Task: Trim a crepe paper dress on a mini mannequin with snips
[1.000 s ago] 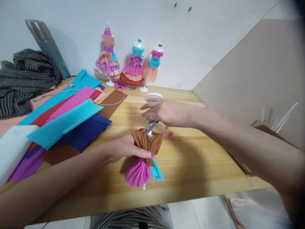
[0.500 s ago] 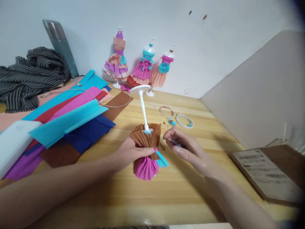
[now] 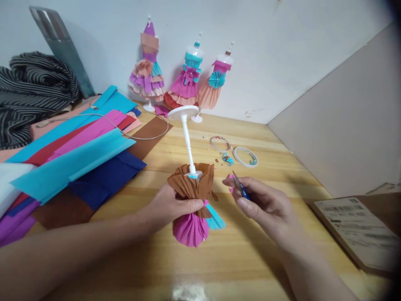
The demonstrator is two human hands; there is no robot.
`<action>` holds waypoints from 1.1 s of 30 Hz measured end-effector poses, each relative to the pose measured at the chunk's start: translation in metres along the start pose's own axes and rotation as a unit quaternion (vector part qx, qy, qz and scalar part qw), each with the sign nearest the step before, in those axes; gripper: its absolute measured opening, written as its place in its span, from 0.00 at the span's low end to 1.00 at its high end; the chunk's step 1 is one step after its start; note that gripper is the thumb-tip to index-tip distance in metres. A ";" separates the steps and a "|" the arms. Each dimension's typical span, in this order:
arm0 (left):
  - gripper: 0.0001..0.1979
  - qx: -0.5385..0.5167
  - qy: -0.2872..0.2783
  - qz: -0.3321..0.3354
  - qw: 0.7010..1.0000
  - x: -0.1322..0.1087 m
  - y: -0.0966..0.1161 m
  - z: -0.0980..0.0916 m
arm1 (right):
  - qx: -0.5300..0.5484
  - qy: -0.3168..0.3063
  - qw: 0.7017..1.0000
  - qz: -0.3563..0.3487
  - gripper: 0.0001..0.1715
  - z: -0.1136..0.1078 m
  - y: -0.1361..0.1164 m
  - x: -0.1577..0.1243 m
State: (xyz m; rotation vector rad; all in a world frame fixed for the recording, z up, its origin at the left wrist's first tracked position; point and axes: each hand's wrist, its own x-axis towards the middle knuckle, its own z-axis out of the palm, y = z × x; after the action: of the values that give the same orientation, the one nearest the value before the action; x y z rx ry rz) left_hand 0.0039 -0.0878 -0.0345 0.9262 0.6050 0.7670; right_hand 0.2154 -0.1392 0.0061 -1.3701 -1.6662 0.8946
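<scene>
My left hand (image 3: 171, 207) is closed around an upside-down miniature dress form (image 3: 189, 146), its round white base pointing up. Brown pleated crepe paper (image 3: 194, 184) flares around the stand, with a pink gathered part (image 3: 191, 230) below my thumb and a blue strip (image 3: 216, 217) sticking out to the right. To the right, clear of the dress form, my right hand (image 3: 263, 205) is closed on small scissors (image 3: 242, 187) with a blue handle and pointed metal tip. A pink scrap (image 3: 231, 183) shows beside its fingertips.
Three dressed miniature forms (image 3: 184, 81) stand along the wall. Coloured crepe paper sheets (image 3: 75, 163) and a cable (image 3: 140, 138) lie left, near striped cloth (image 3: 37, 83) and a bottle (image 3: 62, 50). Tape rolls (image 3: 246, 156) lie beyond my right hand; a cardboard box (image 3: 354, 234) is at right.
My right hand has moved slightly right and down, and the scissors' tip now points up in plain sight. A pink scrap now shows at its fingers. My left hand keeps its hold.
</scene>
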 end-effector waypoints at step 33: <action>0.17 0.027 0.020 0.037 0.999 -0.009 -0.013 0.010 | -0.097 -0.064 0.993 -0.003 0.10 0.026 -0.020 -0.011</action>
State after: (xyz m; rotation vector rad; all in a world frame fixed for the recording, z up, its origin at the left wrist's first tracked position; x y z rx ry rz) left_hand 0.0102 -0.1041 -0.0397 0.9889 0.6309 0.8410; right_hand 0.1842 -0.1544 0.0107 -1.4612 -1.8944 0.8507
